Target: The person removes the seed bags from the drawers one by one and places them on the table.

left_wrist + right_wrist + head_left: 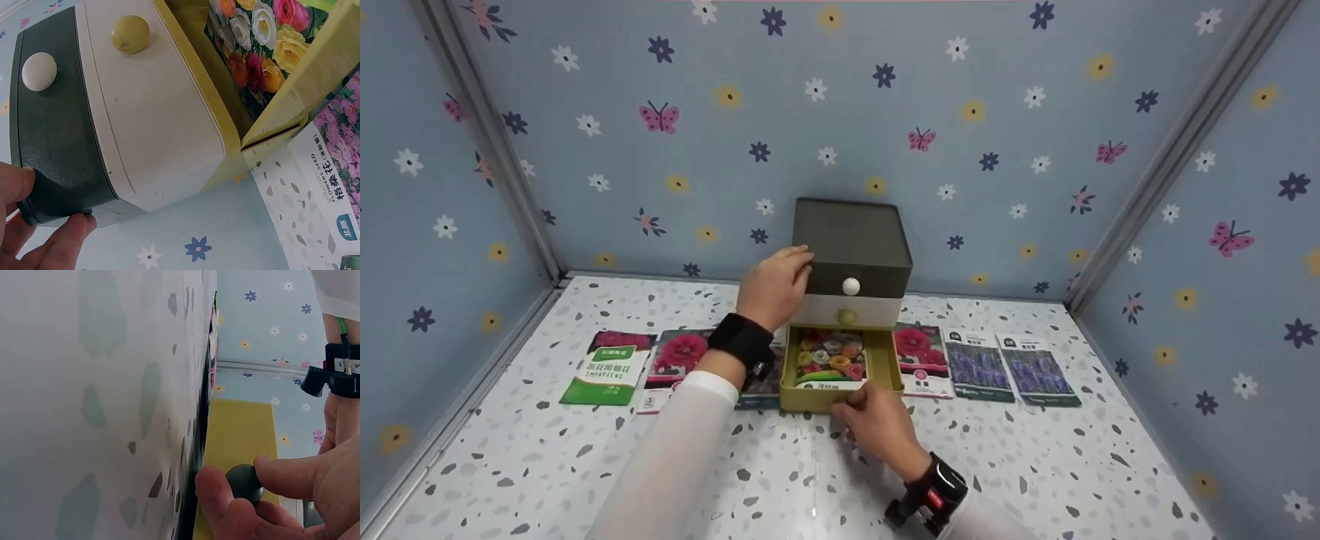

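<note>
A small three-tier drawer box stands by the back wall, with a dark green top tier, a white middle and an olive-yellow bottom drawer. That bottom drawer is pulled out, and a seed packet with multicoloured blooms lies inside it. My left hand grips the left corner of the top tier, thumb and fingers on either side of the edge. At the drawer's front, my right hand pinches its dark round knob between thumb and fingers. The two upper tiers are closed.
Flower seed packets lie in a row on the speckled table: a green-and-white one far left, a red-flowered one and purple-flowered ones on the right. My left forearm partly covers others. Patterned walls enclose the table.
</note>
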`<state>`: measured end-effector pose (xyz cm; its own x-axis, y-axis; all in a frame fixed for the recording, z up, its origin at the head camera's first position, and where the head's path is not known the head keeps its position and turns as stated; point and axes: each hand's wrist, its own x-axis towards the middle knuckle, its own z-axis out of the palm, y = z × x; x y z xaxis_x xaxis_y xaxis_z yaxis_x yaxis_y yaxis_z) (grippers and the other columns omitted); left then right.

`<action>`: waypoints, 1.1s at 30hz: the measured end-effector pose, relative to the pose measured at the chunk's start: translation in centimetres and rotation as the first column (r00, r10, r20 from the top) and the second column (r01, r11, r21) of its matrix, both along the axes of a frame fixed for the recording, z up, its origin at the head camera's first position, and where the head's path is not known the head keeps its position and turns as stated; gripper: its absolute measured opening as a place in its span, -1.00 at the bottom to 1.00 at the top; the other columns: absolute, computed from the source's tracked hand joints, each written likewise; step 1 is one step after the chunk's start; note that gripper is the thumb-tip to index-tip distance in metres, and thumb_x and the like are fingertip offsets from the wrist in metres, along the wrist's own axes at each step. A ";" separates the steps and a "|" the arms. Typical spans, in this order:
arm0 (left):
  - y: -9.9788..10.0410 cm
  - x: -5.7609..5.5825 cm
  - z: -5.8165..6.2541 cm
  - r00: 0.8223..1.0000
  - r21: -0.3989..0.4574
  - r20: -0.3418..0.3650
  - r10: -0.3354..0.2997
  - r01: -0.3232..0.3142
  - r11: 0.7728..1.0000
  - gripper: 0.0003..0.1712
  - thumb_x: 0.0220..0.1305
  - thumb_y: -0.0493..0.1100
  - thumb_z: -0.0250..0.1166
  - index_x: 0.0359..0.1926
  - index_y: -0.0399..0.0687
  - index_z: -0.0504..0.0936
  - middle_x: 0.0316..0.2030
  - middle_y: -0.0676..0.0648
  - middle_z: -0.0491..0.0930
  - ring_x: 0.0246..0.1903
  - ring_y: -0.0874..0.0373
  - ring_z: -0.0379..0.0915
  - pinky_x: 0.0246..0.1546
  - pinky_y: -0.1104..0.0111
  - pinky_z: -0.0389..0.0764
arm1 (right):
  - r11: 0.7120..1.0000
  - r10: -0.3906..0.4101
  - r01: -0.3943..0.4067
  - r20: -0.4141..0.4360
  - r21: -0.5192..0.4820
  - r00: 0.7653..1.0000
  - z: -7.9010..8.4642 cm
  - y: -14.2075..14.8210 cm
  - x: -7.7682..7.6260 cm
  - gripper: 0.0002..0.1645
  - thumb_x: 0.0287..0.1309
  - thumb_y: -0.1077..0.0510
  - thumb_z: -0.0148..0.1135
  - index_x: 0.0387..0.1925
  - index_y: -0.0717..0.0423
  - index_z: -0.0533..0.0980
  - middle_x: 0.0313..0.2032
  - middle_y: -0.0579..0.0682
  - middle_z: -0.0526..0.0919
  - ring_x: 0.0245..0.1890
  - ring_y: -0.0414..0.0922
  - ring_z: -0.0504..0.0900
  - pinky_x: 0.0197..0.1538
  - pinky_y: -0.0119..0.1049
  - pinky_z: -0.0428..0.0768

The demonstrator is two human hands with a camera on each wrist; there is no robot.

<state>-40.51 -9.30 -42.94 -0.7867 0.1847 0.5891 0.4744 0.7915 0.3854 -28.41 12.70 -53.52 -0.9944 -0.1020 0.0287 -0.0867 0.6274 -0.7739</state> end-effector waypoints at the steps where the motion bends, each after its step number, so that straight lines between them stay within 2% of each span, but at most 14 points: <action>1: 0.0 0.0 0.0 1.000 0.001 0.000 0.000 0.000 1.000 -0.65 0.70 -0.19 0.27 0.31 -0.21 0.77 0.35 -0.20 0.69 0.32 -0.16 0.65 0.37 -0.01 0.62 | 1.000 0.002 -0.001 0.008 -0.005 1.000 0.0 0.0 0.1 -0.72 0.37 0.07 0.58 -0.20 0.08 0.60 -0.41 -0.09 0.71 -0.52 -0.14 0.71 -0.44 -0.17 0.69; 8: 0.2 0.1 -0.1 1.000 -0.001 0.009 -0.003 0.003 1.000 -0.64 0.71 -0.19 0.26 0.34 -0.22 0.75 0.37 -0.21 0.68 0.33 -0.16 0.64 0.38 -0.01 0.62 | 1.000 0.011 -0.010 0.034 -0.015 0.999 0.1 0.2 0.7 -0.71 0.36 0.06 0.58 -0.18 0.08 0.59 -0.39 -0.10 0.72 -0.50 -0.11 0.74 -0.45 -0.18 0.69; 15: 0.2 0.1 -0.1 1.000 -0.002 0.008 0.002 -0.002 1.000 -0.64 0.72 -0.18 0.25 0.34 -0.21 0.75 0.38 -0.22 0.67 0.34 -0.16 0.64 0.38 -0.01 0.61 | 0.999 0.029 -0.026 0.067 -0.047 0.997 0.2 0.3 1.2 -0.71 0.37 0.10 0.56 -0.18 0.10 0.56 -0.39 -0.02 0.76 -0.48 -0.01 0.79 -0.51 -0.18 0.67; 27: 0.0 -0.1 -0.3 1.000 -0.007 -0.006 0.007 -0.007 1.000 -0.65 0.71 -0.18 0.27 0.32 -0.20 0.77 0.35 -0.20 0.69 0.33 -0.15 0.65 0.38 0.00 0.62 | 0.998 0.044 -0.042 0.045 -0.050 0.998 -0.1 0.4 1.3 -0.75 0.38 0.11 0.56 -0.17 0.09 0.59 -0.40 -0.09 0.74 -0.49 -0.05 0.77 -0.52 -0.20 0.68; 33: 0.0 0.0 -0.2 1.000 0.001 -0.014 -0.005 0.005 1.000 -0.66 0.71 -0.19 0.27 0.31 -0.21 0.77 0.35 -0.21 0.69 0.32 -0.16 0.66 0.37 -0.01 0.63 | 1.000 0.029 -0.029 0.036 0.000 0.999 -0.3 0.3 1.3 -0.74 0.38 0.09 0.57 -0.18 0.07 0.59 -0.44 -0.13 0.72 -0.54 -0.14 0.73 -0.50 -0.19 0.66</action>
<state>-40.55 -9.30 -43.17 -0.7775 0.1879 0.6001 0.4834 0.7890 0.3793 -27.09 13.01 -53.82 -0.9914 -0.1304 -0.0068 -0.0769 0.6250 -0.7768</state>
